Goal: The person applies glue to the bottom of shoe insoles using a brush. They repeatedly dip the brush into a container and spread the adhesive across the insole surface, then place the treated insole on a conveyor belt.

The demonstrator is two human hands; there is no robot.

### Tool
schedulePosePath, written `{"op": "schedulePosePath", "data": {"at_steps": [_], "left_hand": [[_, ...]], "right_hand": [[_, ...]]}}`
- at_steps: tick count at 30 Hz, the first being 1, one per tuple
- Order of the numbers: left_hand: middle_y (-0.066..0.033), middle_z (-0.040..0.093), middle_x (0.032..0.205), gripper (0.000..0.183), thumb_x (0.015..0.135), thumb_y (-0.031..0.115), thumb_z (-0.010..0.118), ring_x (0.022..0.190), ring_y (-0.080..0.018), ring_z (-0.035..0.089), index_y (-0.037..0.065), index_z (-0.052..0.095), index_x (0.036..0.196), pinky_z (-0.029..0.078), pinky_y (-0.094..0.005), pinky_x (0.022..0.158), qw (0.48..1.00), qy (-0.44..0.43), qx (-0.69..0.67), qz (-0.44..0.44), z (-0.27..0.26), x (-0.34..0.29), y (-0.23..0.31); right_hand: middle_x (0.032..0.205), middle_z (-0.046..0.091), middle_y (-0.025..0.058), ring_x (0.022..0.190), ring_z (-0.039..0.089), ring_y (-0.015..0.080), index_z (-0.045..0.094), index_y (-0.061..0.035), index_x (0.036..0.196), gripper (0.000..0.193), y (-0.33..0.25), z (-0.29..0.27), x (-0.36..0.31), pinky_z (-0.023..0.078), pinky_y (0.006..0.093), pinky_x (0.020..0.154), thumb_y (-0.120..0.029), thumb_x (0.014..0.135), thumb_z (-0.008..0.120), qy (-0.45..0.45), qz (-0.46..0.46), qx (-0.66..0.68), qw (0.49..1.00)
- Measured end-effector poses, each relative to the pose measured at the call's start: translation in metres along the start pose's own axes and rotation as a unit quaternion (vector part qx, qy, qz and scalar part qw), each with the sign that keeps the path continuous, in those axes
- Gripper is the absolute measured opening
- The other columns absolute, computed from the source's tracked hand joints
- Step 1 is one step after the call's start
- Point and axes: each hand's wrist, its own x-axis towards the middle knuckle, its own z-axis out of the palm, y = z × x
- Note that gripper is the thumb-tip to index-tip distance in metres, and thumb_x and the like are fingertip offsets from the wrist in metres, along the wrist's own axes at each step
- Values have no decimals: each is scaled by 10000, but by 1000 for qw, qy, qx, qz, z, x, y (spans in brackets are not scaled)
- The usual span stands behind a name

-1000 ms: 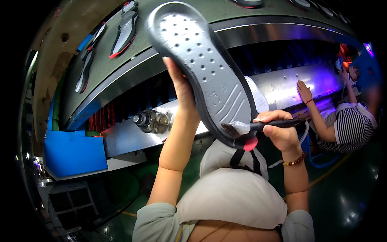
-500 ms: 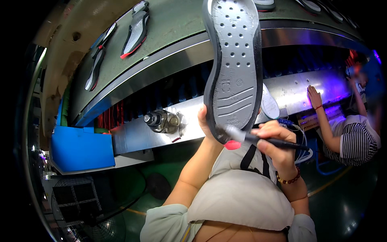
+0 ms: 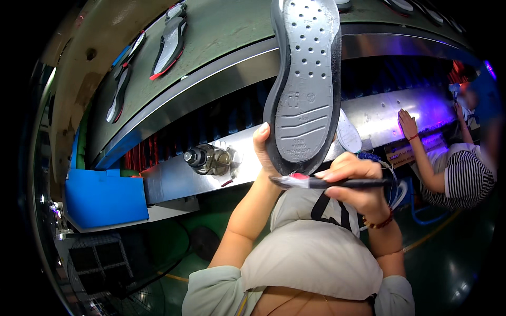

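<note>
A shoe sole stands nearly upright before me, its grey inner side with rows of small holes facing the view. Dark rim runs around it, and a red patch shows at its heel end. My left hand is closed on the sole's left edge near the heel, thumb up along the side; its other fingers are hidden behind. Between the fingers of my right hand lies a brush with a black handle, held almost level. Its bristles cross in front of the heel end; whether they touch it I cannot tell.
A dark-capped bottle stands on the steel ledge. Behind is a green belt carrying more soles. A pale sole lies right of mine. Blue box at left; a co-worker in stripes at right.
The brush has come off the inner heel area to the bottom heel edge and turned more level, its tip further left. Soles on the belt appear slightly further left.
</note>
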Motion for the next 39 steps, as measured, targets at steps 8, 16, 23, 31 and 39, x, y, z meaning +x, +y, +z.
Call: {"op": "schedulePosePath", "data": {"at_steps": [8, 16, 23, 31, 39], "left_hand": [[-191, 541, 1024, 559, 666, 299, 497, 887, -279, 553, -55, 446, 1096, 454, -355, 795, 999, -6, 47, 6, -1, 6, 10], [-210, 539, 1036, 534, 672, 270, 495, 879, -290, 561, -62, 461, 1088, 452, -360, 795, 998, -55, 9, -38, 1, 10, 23], [-192, 562, 1001, 480, 694, 239, 494, 871, -262, 569, -52, 481, 1076, 459, -355, 785, 979, 46, 76, -186, 14, 7, 30], [-186, 556, 975, 519, 662, 271, 563, 822, -263, 565, -29, 484, 1077, 457, -359, 751, 897, 138, 233, -348, 25, -3, 30], [-163, 584, 898, 394, 737, 212, 563, 709, -190, 602, -58, 506, 1020, 507, -270, 637, 896, 70, 223, -378, 18, -9, 31]], "right_hand": [[801, 621, 109, 733, 574, 155, 625, -1, 801, 173, 0, -27, 13, 443, 246, 679, 26, 635, 666, -97, 17, -52, 994], [782, 629, 94, 738, 585, 163, 632, 4, 807, 170, -16, -20, 11, 447, 248, 691, -1, 642, 674, -192, 21, 8, 981], [811, 636, 121, 762, 620, 181, 626, 15, 798, 148, -15, -27, 21, 479, 255, 687, -3, 656, 664, -242, 60, -31, 968], [840, 628, 126, 794, 614, 244, 607, 0, 804, 154, -9, -43, 25, 488, 298, 700, 12, 654, 640, -359, -2, -93, 929], [847, 625, 118, 787, 609, 233, 602, -9, 810, 131, -3, -61, 20, 480, 299, 693, -28, 682, 623, -389, 35, -149, 908]]}}
